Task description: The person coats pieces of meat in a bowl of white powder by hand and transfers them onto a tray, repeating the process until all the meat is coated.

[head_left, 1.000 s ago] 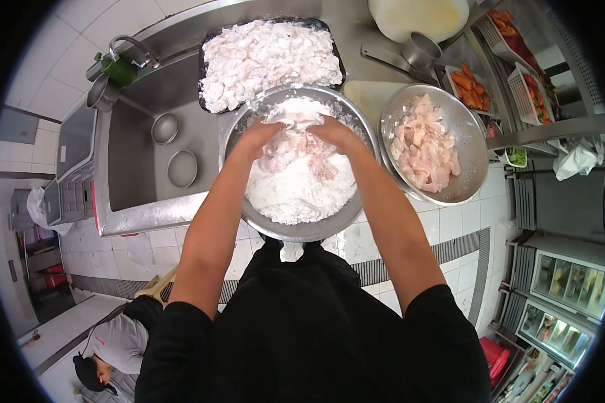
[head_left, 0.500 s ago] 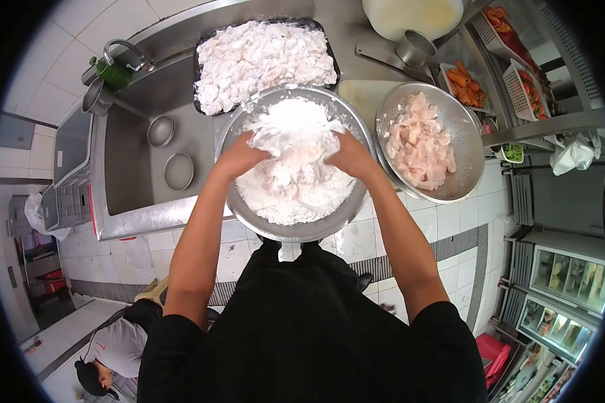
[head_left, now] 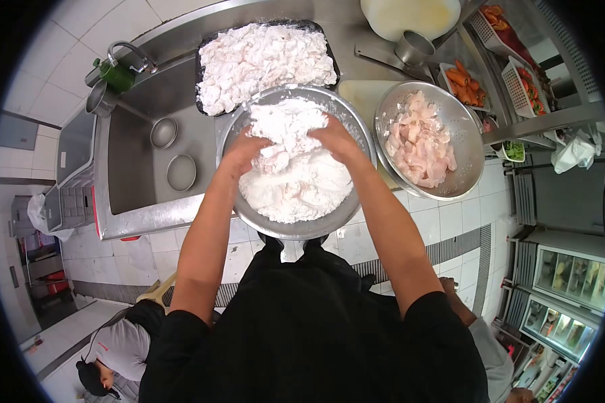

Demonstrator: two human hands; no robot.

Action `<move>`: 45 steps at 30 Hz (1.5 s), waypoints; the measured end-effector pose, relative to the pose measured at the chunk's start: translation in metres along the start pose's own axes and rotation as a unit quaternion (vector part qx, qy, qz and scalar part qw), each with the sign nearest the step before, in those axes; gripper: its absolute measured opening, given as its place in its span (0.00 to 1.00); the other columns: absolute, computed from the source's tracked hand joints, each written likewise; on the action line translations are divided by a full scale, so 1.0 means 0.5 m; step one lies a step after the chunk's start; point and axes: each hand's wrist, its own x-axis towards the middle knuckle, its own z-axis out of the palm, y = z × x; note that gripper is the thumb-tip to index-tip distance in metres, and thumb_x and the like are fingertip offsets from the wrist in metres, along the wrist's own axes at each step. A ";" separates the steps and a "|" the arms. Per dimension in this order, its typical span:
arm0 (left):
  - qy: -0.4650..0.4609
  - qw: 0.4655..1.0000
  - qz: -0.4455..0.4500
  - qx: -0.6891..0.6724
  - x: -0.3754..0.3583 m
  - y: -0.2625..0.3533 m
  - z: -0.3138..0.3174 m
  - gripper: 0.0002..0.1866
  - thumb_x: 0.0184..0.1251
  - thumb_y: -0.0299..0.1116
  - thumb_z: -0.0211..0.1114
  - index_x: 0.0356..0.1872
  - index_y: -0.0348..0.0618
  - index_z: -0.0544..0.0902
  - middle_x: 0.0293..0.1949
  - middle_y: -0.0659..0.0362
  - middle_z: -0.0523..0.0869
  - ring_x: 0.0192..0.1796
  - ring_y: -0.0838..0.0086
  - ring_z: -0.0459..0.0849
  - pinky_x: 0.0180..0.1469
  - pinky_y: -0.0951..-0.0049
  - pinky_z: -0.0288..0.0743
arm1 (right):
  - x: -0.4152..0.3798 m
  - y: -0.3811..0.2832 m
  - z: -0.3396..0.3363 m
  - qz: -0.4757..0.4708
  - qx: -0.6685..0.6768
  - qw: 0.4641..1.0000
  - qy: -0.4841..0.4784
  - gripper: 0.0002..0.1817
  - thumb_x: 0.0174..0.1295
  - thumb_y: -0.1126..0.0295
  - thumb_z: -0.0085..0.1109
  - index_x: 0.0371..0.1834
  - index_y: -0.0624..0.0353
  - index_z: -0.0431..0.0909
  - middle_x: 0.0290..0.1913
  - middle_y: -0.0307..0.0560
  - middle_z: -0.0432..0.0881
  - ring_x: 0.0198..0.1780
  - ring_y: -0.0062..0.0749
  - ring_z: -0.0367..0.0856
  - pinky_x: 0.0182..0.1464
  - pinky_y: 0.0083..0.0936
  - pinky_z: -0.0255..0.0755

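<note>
Both hands are inside a large metal bowl (head_left: 296, 232) of white flour with coated pieces in it. My left hand (head_left: 247, 151) is at the bowl's left side, its fingers partly buried in the floury heap (head_left: 286, 127). On the right side my right hand (head_left: 336, 138) has its fingers spread against the same heap, the tips dusted white. Behind the bowl lies a black tray of flour-coated pieces (head_left: 265, 64). A perforated metal colander (head_left: 467, 148) with raw pale meat strips (head_left: 420, 144) stands to the right.
A sink (head_left: 141, 154) with two round metal dishes lies left. A saucepan (head_left: 415, 48), a cutting board (head_left: 359, 94) and baskets of carrots (head_left: 465, 84) are at the back right. One person (head_left: 121, 346) is at lower left, another (head_left: 491, 356) at lower right.
My hands have moved within the bowl, and the flour heap between them has shifted and changed shape. Another person has come into view at the lower right.
</note>
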 end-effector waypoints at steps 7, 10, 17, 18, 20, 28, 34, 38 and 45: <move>0.036 0.918 0.116 0.377 -0.038 0.055 0.031 0.45 0.51 0.27 0.68 0.68 0.28 0.50 0.54 0.45 0.77 0.49 0.66 0.81 0.51 0.73 0.75 | 0.022 0.002 -0.042 -0.054 -0.178 0.982 0.018 0.30 0.50 0.68 0.64 0.58 0.66 0.70 0.48 0.55 0.80 0.49 0.37 0.78 0.52 0.27 0.70; -0.045 0.945 0.010 0.323 -0.066 0.088 0.010 0.47 0.48 0.33 0.71 0.67 0.25 0.54 0.57 0.43 0.75 0.54 0.66 0.78 0.53 0.72 0.72 | -0.007 -0.021 -0.086 -0.119 -0.306 0.941 -0.079 0.39 0.46 0.61 0.68 0.62 0.66 0.65 0.52 0.61 0.77 0.53 0.44 0.76 0.57 0.29 0.68; -0.008 0.994 -0.006 0.112 0.029 -0.080 0.011 0.30 0.56 0.25 0.62 0.63 0.35 0.66 0.53 0.50 0.78 0.51 0.67 0.79 0.50 0.68 0.75 | 0.049 0.175 -0.022 -0.073 -0.235 0.969 -0.012 0.45 0.40 0.68 0.71 0.66 0.64 0.61 0.61 0.61 0.70 0.62 0.45 0.69 0.63 0.31 0.63; -0.048 0.998 -0.004 0.049 0.017 -0.067 0.027 0.25 0.58 0.22 0.58 0.59 0.36 0.69 0.50 0.51 0.79 0.50 0.68 0.79 0.49 0.68 0.76 | 0.049 0.157 -0.010 -0.069 -0.088 0.990 -0.087 0.40 0.44 0.73 0.67 0.65 0.64 0.62 0.59 0.56 0.72 0.60 0.40 0.71 0.61 0.29 0.65; -0.053 0.999 0.006 0.007 0.037 -0.069 0.032 0.25 0.57 0.21 0.59 0.59 0.36 0.69 0.49 0.51 0.80 0.49 0.68 0.80 0.50 0.68 0.77 | 0.043 0.135 0.005 -0.080 -0.006 0.992 -0.097 0.38 0.46 0.75 0.65 0.65 0.65 0.63 0.58 0.54 0.73 0.58 0.38 0.72 0.60 0.28 0.66; 0.053 0.992 0.037 0.106 0.020 0.034 0.042 0.38 0.55 0.22 0.63 0.68 0.37 0.56 0.49 0.49 0.80 0.50 0.66 0.80 0.49 0.67 0.76 | 0.069 0.047 -0.045 -0.095 -0.165 0.981 0.028 0.33 0.57 0.61 0.57 0.64 0.67 0.63 0.60 0.60 0.72 0.62 0.42 0.70 0.61 0.30 0.63; 0.034 0.918 0.060 0.391 0.056 0.078 0.019 0.40 0.50 0.38 0.70 0.63 0.27 0.64 0.57 0.45 0.75 0.58 0.61 0.74 0.55 0.69 0.71 | 0.115 0.050 -0.094 -0.040 -0.259 0.965 -0.013 0.33 0.58 0.54 0.54 0.59 0.70 0.69 0.61 0.63 0.71 0.63 0.48 0.69 0.62 0.33 0.63; 0.058 0.948 0.007 0.312 0.065 0.012 0.041 0.42 0.52 0.38 0.69 0.67 0.31 0.59 0.61 0.45 0.72 0.60 0.61 0.73 0.57 0.66 0.68 | 0.069 0.058 -0.049 -0.021 -0.230 0.973 -0.025 0.31 0.57 0.61 0.58 0.62 0.69 0.66 0.60 0.60 0.72 0.61 0.44 0.71 0.61 0.31 0.64; -0.110 0.993 0.008 0.029 0.086 -0.041 0.034 0.23 0.59 0.26 0.60 0.58 0.36 0.72 0.50 0.53 0.80 0.50 0.69 0.80 0.52 0.68 0.76 | 0.057 0.075 0.001 -0.022 0.010 0.999 -0.043 0.31 0.57 0.72 0.58 0.64 0.68 0.62 0.57 0.53 0.74 0.57 0.35 0.72 0.57 0.26 0.67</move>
